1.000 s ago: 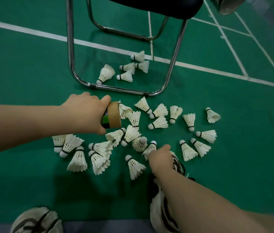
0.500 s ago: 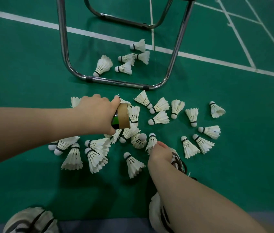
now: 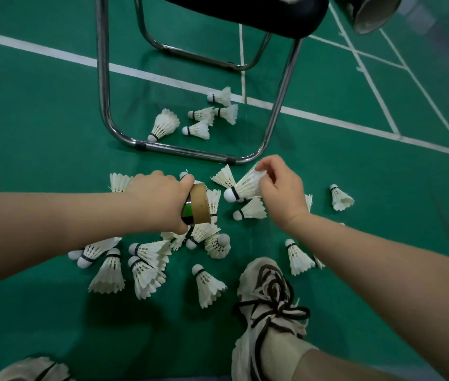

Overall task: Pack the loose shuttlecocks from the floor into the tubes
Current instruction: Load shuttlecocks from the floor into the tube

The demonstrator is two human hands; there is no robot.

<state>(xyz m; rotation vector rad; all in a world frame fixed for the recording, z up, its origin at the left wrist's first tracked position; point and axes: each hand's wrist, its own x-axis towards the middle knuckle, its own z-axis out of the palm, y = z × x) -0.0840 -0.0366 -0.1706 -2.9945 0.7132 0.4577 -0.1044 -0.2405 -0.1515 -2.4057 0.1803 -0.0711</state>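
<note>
1. White feathered shuttlecock (image 3: 245,187): pinched at its skirt by the right hand (image 3: 281,193), cork end pointing toward the tube's mouth.
2. Cardboard tube (image 3: 198,206): gripped in the curled fingers of the left hand (image 3: 160,200), open mouth turned to the right.
3. Loose shuttlecocks (image 3: 207,287): scattered on the green floor (image 3: 39,119) under and around both hands.
4. Smaller cluster (image 3: 164,125): five shuttlecocks lying inside the chrome chair frame (image 3: 190,152).
5. Laced shoe (image 3: 267,312): planted just beside the nearest loose shuttlecocks.
</note>
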